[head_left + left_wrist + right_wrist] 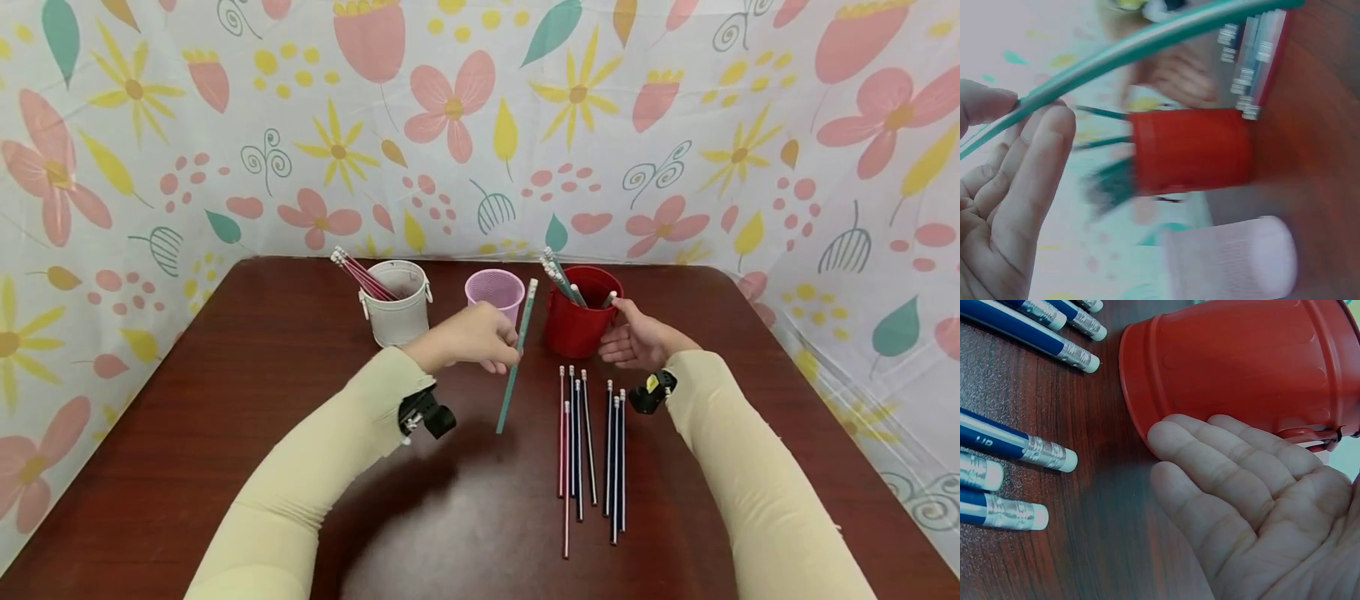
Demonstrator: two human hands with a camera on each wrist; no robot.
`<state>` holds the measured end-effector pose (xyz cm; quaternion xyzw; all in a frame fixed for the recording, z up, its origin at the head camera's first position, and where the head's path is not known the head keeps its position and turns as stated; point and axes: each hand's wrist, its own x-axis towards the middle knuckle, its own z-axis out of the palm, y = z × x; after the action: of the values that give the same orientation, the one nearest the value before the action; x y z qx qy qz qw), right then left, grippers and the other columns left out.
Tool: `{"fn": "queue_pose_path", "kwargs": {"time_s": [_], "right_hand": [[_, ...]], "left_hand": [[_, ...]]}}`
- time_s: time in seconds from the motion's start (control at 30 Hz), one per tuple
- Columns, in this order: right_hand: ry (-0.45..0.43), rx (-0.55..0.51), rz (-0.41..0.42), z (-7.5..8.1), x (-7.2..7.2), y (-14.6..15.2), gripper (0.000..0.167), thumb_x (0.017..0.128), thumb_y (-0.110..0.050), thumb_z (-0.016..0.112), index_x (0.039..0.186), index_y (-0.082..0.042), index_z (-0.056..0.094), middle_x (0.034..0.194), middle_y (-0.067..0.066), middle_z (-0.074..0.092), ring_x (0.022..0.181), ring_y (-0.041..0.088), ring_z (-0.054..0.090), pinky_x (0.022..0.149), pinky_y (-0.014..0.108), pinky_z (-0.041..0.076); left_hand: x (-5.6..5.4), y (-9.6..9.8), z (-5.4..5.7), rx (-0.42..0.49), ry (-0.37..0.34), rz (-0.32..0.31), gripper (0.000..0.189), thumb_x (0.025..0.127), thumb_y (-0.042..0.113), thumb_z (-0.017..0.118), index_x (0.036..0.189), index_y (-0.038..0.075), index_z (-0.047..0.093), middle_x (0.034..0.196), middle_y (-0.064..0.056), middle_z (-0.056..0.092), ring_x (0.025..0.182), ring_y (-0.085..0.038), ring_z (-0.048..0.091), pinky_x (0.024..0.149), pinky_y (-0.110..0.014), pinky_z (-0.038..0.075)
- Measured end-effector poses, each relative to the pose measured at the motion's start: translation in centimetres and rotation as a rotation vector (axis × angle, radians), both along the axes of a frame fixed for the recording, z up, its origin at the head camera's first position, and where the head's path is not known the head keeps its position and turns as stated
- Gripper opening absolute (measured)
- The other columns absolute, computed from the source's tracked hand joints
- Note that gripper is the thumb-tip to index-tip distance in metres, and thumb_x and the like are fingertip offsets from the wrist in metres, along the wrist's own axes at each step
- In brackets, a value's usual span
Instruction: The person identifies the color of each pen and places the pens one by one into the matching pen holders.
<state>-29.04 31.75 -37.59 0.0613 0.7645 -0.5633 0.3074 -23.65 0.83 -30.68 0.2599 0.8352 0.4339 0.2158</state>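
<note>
My left hand [480,337] pinches a green pencil [508,392] between thumb and fingers, in front of the pink mesh cup [491,282]. The pencil stands nearly upright, its eraser end up. My right hand [637,340] is at the right side of the red bucket [570,332], palm showing and fingers extended. Its thumb is by the rim, but whether it touches is hard to tell. Several green pencils [555,271] lean in the red bucket, eraser ends up. In the left wrist view, the pencil [1147,47] crosses above the blurred red bucket [1191,150].
At the back left, a white bucket [396,323] holds several red pencils [367,277]. In front of the red bucket, several dark blue pencils [615,475] and some red pencils [566,500] lie on the brown table [262,375]. A flower-patterned cloth [450,192] hangs behind.
</note>
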Motion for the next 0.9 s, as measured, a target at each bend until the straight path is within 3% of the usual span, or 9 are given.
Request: {"fn": "queue_pose_path", "kwargs": {"time_s": [0.13,0.23,0.37,0.47,0.6,0.73,0.9], "right_hand": [[0.001,-0.002,-0.004,0.2,0.2,0.1,0.093,0.094,-0.063,0.013,0.139,0.018,0.027,0.117,0.016,0.064,0.103,0.022,0.062,0.109,0.047,0.032],[-0.002,-0.009,-0.016,0.2,0.4,0.2,0.092,0.095,-0.063,0.014,0.138,0.018,0.029,0.113,0.013,0.066,0.101,0.021,0.063,0.108,0.047,0.032],[0.013,-0.018,-0.032,0.0,0.4,0.3,0.093,0.095,-0.064,0.015,0.137,0.018,0.029,0.118,0.019,0.063,0.102,0.022,0.063,0.109,0.049,0.030],[0.037,-0.009,-0.034,-0.4,0.5,0.4,0.095,0.095,-0.065,0.014,0.137,0.019,0.029,0.127,0.027,0.056,0.104,0.024,0.062,0.109,0.050,0.030],[0.053,0.008,-0.030,-0.9,0.7,0.1,0.098,0.093,-0.066,0.012,0.138,0.020,0.027,0.138,0.034,0.041,0.110,0.030,0.059,0.109,0.050,0.031],[0.045,0.009,-0.037,-0.9,0.9,-0.4,0.098,0.093,-0.066,0.011,0.138,0.019,0.026,0.141,0.036,0.034,0.116,0.034,0.055,0.109,0.050,0.030],[0.062,0.010,-0.066,-0.2,0.9,-0.8,0.094,0.094,-0.065,0.015,0.135,0.018,0.032,0.128,0.030,0.053,0.109,0.031,0.059,0.108,0.050,0.032]], "left_hand": [[1.4,-1.6,2.4,0.067,0.069,-0.010,0.003,0.079,-0.001,0.065,0.078,-0.003,0.067,0.066,-0.005,0.067,0.059,-0.010,0.062,0.061,-0.025,0.056],[1.8,-2.0,3.7,0.172,0.119,0.050,0.005,0.077,-0.001,0.068,0.081,-0.005,0.068,0.068,-0.006,0.068,0.061,-0.013,0.063,0.061,-0.024,0.054],[1.0,-1.5,4.9,0.321,0.160,0.205,0.008,0.079,0.001,0.071,0.085,-0.004,0.069,0.075,-0.008,0.071,0.070,-0.014,0.065,0.067,-0.026,0.054],[0.0,-0.6,5.5,0.438,0.152,0.319,0.012,0.081,0.002,0.072,0.090,-0.004,0.068,0.082,-0.012,0.072,0.073,-0.014,0.066,0.070,-0.027,0.055],[-1.2,0.9,5.9,0.505,0.218,0.424,0.016,0.082,0.006,0.074,0.094,-0.002,0.069,0.087,-0.013,0.072,0.078,-0.014,0.068,0.069,-0.025,0.053],[-2.5,2.3,5.7,0.413,0.324,0.473,0.015,0.083,0.010,0.074,0.094,0.001,0.070,0.089,-0.012,0.073,0.085,-0.015,0.069,0.069,-0.021,0.051],[-3.8,3.7,5.7,0.263,0.405,0.503,0.013,0.085,0.013,0.071,0.093,0.003,0.070,0.091,-0.008,0.073,0.085,-0.013,0.068,0.066,-0.017,0.047]]}}
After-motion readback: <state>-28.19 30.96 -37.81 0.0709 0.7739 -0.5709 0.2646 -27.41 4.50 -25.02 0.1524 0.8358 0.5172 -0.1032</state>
